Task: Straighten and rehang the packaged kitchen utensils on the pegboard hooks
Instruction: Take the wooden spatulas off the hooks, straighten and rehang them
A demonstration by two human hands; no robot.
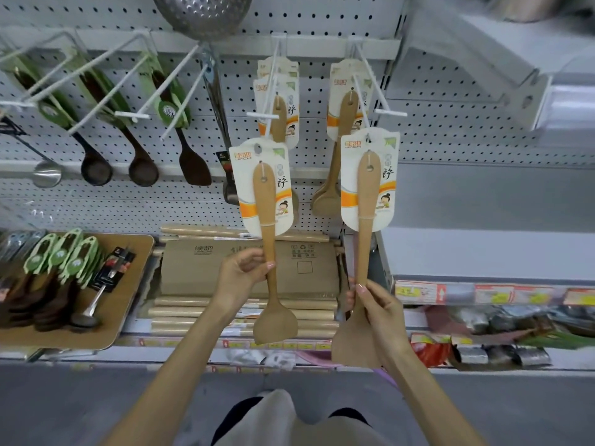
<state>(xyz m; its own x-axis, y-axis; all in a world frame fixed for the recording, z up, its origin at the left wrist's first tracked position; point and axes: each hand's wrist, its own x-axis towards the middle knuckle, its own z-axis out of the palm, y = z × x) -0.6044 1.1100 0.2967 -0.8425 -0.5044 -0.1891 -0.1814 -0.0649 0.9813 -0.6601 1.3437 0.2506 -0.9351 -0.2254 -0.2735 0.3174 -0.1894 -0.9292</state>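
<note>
- Here, at 12 o'clock, the pegboard [322, 24] carries a left hook [270, 88] and a right hook [363, 101], each bearing hung spatulas [278, 104].
- Your left hand [244, 273], at 11 o'clock, pinches the left spatula [267, 201] by its handle below the card, holding it upright so the card's hole sits just under the hook tip.
- Your right hand [378, 309], at 1 o'clock, curls round the handle of the right spatula [367, 188] likewise; its card top meets the right hook's end.
- Whether either hole is threaded on, I cannot tell.
- The low grips likely leave the card tops free for hooking.
</note>
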